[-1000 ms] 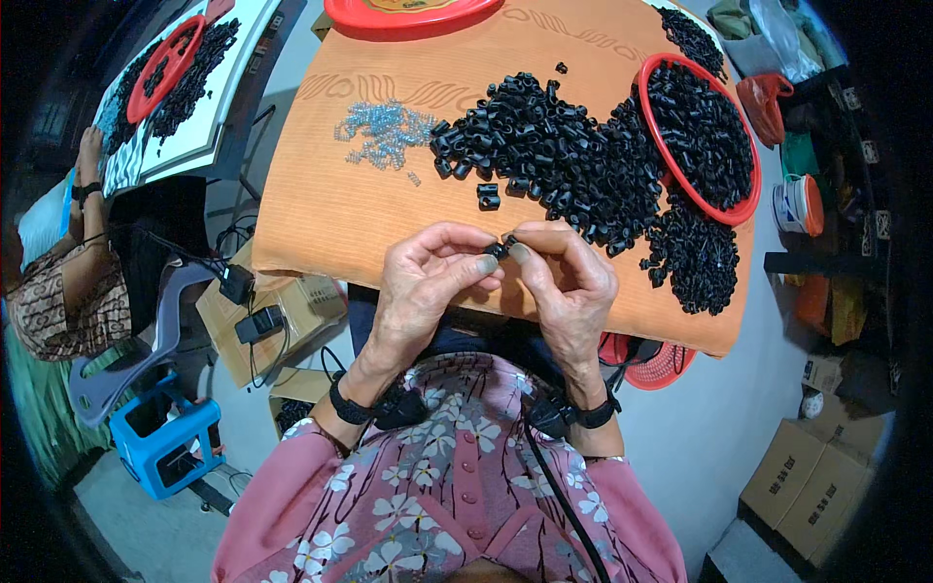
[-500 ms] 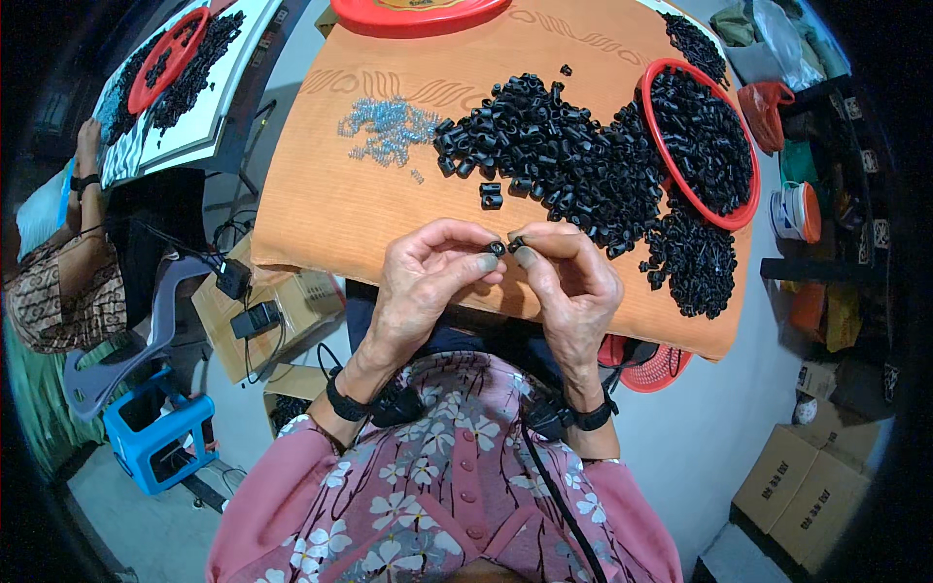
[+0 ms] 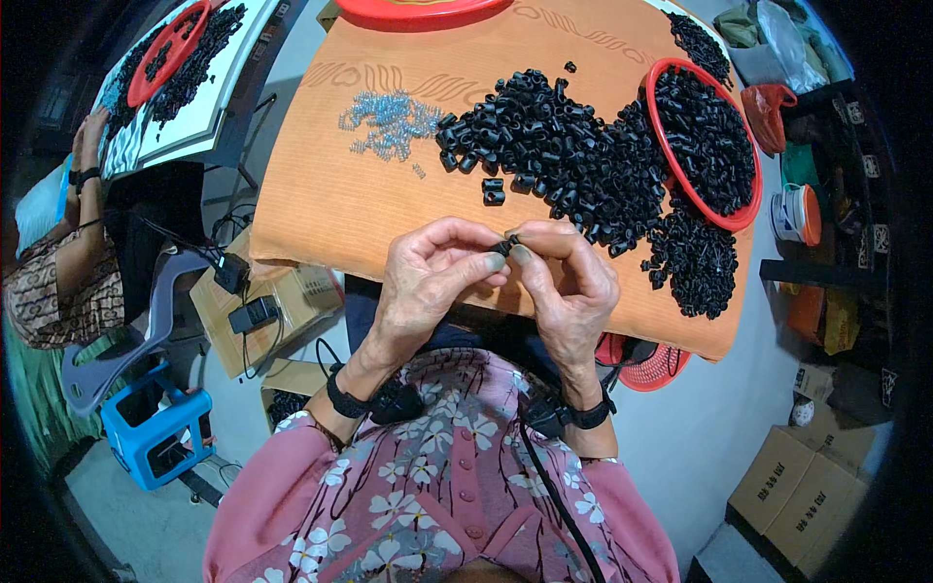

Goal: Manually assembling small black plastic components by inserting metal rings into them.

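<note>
With the orange tabletop [image 3: 330,209] below and beyond the fingers and a black heap [image 3: 554,136] farther off, the left hand [image 3: 423,277] and right hand [image 3: 569,277] would probably work best steady and squarely aligned, fingers clamped on small black parts [image 3: 504,247] between the fingertips.

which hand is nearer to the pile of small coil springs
Left. The left hand is on the person's side of the coil springs, slightly to their right; the right hand sits farther right.
</note>
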A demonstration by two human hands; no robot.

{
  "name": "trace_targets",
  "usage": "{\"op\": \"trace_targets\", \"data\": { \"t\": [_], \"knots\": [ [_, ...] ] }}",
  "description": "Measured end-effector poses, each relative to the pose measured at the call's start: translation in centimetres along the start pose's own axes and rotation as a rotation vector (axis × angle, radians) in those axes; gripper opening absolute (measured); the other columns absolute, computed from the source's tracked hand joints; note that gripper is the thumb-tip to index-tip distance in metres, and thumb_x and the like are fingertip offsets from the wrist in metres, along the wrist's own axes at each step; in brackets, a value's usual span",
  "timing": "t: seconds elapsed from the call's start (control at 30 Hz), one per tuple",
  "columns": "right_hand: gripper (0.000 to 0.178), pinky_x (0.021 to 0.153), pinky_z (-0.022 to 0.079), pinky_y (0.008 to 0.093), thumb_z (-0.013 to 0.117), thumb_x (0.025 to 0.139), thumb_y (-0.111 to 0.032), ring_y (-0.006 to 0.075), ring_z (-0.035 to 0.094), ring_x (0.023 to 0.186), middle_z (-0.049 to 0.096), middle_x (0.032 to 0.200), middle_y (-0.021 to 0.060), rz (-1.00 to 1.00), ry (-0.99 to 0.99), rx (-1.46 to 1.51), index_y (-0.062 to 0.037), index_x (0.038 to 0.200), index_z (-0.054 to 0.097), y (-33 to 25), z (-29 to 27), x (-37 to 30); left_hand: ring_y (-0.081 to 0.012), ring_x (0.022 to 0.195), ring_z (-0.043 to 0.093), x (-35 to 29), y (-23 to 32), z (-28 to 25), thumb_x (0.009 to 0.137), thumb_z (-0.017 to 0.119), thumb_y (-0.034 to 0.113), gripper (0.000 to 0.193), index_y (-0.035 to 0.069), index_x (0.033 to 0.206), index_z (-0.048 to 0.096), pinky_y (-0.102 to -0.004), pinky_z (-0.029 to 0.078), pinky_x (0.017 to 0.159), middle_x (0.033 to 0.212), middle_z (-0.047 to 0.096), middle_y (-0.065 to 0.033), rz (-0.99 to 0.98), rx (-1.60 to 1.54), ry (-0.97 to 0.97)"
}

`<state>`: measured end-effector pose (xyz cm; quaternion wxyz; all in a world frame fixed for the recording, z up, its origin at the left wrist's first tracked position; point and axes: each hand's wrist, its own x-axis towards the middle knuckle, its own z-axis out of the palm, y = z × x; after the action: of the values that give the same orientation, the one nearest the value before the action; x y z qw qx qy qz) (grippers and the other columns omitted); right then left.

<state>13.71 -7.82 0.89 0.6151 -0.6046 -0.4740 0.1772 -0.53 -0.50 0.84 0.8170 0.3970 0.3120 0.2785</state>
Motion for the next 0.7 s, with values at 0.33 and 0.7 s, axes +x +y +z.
{"op": "trace_targets", "data": {
  "t": [0.33,0.7],
  "knots": [
    [0.011,0.068,0.051,0.0273,0.067,0.077,0.006,0.0158,0.064,0.075,0.066,0.085,0.0091,0.079,-0.027,0.033,0.0019,0.086,0.063,-0.24,-0.03,0.01,-0.0103,0.080,0.066,-0.12,0.19,0.27,0.089,0.065,0.001,0.017,-0.006,0.104,0.063,-0.0219,0.056,0.073,0.092,0.068,-0.0090,0.058,0.115,0.028],
    [0.011,0.071,0.052,0.0295,0.067,0.078,0.005,0.0195,0.065,0.080,0.067,0.089,0.0114,0.082,-0.022,0.018,0.0023,0.089,0.065,-0.43,-0.22,-0.09,-0.0103,0.079,0.066,0.09,-0.01,0.65,0.088,0.064,-0.001,0.017,-0.006,0.104,0.063,-0.0213,0.055,0.071,0.092,0.068,-0.0088,0.125,0.143,0.031]
  ]
}}
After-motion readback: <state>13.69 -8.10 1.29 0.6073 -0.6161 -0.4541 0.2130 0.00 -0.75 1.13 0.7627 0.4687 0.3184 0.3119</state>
